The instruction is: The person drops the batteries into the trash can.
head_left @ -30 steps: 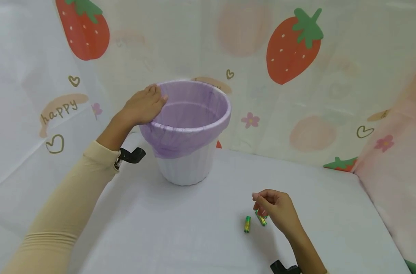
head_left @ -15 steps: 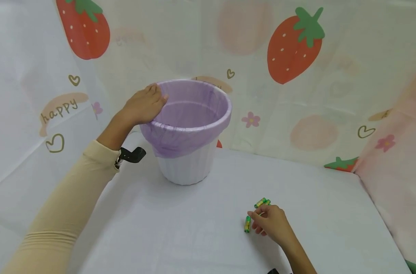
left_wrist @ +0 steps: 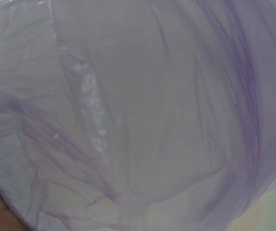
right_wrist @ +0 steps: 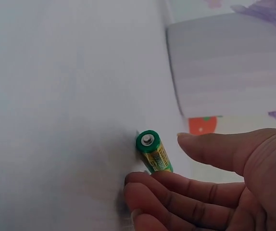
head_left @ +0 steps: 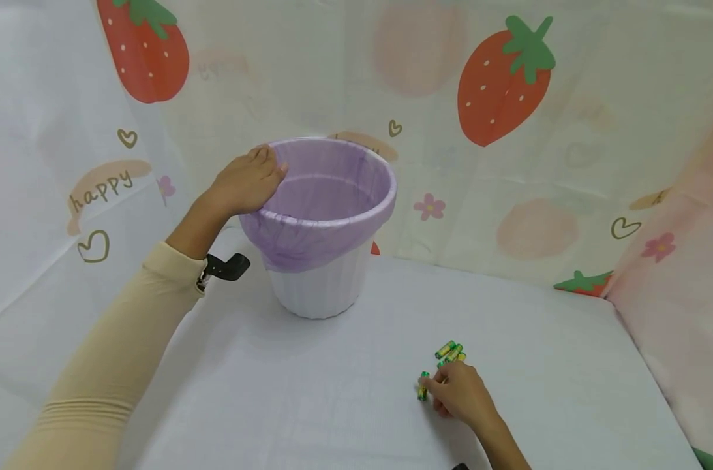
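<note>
purple-lined bin (head_left: 318,290) | hands: left (head_left: 246,181) gripping it, right (head_left: 463,395) unclosed beside lone battery (right_wrist: 156,154) | clustered batteries (head_left: 445,350) just beyond

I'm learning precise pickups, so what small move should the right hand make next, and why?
Probably bring the right hand's thumb in against the nearest battery: in the right wrist view, a gap shows on its thumb side, so it seems not yet pinched.

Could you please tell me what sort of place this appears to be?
Probably a small staged tabletop set-up, though the wider room is not visible: a strawberry-print backdrop rises behind a white surface, which bears a purple-lined bin and some loose batteries.
</note>
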`<state>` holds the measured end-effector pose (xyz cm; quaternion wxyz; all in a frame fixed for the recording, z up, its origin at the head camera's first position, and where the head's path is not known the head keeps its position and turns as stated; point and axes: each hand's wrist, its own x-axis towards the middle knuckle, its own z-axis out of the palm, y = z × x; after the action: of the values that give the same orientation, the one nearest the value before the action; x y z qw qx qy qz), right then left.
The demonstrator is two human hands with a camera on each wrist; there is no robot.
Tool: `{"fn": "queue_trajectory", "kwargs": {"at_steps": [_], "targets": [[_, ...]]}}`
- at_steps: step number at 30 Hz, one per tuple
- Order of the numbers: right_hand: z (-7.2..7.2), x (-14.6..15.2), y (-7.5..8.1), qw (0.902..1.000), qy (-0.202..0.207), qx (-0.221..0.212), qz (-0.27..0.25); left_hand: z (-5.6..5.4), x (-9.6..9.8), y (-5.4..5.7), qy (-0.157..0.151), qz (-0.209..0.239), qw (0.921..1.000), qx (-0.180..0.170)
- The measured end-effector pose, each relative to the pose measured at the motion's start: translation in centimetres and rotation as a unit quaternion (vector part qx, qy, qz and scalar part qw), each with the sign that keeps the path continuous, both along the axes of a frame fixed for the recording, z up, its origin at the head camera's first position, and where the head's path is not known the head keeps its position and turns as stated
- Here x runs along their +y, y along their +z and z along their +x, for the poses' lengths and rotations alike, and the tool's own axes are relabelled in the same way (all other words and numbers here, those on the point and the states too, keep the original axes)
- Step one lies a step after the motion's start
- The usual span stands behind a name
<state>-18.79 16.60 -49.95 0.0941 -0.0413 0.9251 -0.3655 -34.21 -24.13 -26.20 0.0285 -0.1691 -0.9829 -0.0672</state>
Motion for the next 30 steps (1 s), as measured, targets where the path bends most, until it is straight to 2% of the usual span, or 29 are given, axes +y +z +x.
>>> {"fn": "queue_trajectory", "kwargs": {"at_steps": [8, 20, 30], "targets": [[0.07, -0.43, -0.01, 0.9997, 0.006, 0.009, 0.022, 0.07, -0.05, 0.14, -0.004, -0.004, 1.0, -0.002], [0.02, -0.72, -0.14, 0.9993, -0.008, -0.011, 0.036, -0.02, -0.07, 0.03, -0.002, -0.001, 1.0, -0.007], [0.1, -0.89, 0.21, 0.9994, -0.002, -0.019, 0.028, 0.05, -0.12, 0.06, -0.003, 0.004, 1.0, -0.008]]}}
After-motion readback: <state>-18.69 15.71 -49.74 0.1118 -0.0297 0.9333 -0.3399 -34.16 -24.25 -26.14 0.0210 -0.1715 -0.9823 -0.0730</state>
